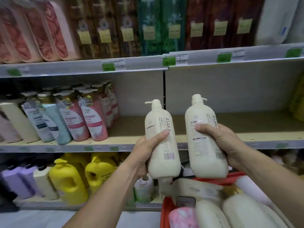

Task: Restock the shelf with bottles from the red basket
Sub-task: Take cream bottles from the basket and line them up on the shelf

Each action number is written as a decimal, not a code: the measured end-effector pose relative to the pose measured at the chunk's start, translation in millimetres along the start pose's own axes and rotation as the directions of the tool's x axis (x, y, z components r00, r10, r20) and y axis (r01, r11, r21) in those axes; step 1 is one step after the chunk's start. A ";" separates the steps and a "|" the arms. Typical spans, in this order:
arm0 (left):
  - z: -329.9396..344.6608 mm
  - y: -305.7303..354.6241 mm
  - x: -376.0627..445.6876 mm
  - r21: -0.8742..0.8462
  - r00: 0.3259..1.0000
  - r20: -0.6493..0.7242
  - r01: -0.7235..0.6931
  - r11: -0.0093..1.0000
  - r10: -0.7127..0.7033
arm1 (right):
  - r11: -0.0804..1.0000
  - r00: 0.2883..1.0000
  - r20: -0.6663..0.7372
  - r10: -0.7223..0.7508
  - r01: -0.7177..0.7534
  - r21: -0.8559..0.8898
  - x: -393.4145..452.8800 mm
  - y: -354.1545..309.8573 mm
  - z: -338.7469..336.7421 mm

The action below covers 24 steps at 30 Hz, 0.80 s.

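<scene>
1. You hold two cream pump bottles upright in front of the middle shelf (230, 134), one in each hand, their bases above the red basket (164, 214).
2. Your left hand (144, 148) grips the left bottle (162, 142) low on its body, thumb laid across the front just below the "ASAKA" lettering, fingers curled round the back. Its pump spout points left.
3. Your right hand (222, 143) grips the right bottle (205, 139) from the right side, thumb pressed across the printed label, fingers wrapped behind. Its pump spout points right.
4. The two bottles stand near each other without touching, the right one a little higher.
5. The shelf bay behind them is bare board and back panel.
6. The basket at lower right holds more cream bottles (246, 211) lying down and a pink item (182, 218).
7. To the left on the same shelf stand pink and pale blue bottles (79, 119).
8. The shelf below carries yellow jugs (69, 180) and lilac bottles (16, 183).
9. The top shelf bears brown, green and dark red boxes (148, 27), blurred.
</scene>
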<state>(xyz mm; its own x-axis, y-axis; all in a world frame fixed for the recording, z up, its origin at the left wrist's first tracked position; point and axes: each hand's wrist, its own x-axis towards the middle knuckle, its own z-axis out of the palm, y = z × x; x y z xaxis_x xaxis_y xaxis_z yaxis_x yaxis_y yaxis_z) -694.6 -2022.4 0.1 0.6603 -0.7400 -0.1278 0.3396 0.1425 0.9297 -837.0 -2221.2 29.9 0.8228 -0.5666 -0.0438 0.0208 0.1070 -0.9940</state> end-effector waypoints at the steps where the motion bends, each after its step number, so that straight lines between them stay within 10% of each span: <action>1: -7.6 3.8 4.6 0.017 1.000 -0.024 -0.018 1.000 0.018 | 1.000 1.000 0.031 0.004 -0.004 -0.013 6.9 0.1 9.6; 24: -142.6 58.9 172.0 0.433 0.879 -0.324 -0.190 0.881 0.349 | 0.984 0.985 -0.048 -0.166 0.163 -0.070 201.2 38.3 118.4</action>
<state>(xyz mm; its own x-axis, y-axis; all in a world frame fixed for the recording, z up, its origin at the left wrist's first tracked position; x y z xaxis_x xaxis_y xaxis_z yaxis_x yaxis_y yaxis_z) -465.5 -2047.5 -16.4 0.9164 -0.3877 0.1000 -0.1161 -0.0183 0.9931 -603.3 -2234.4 -5.2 0.7796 -0.6152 0.1172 0.1144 -0.0441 -0.9925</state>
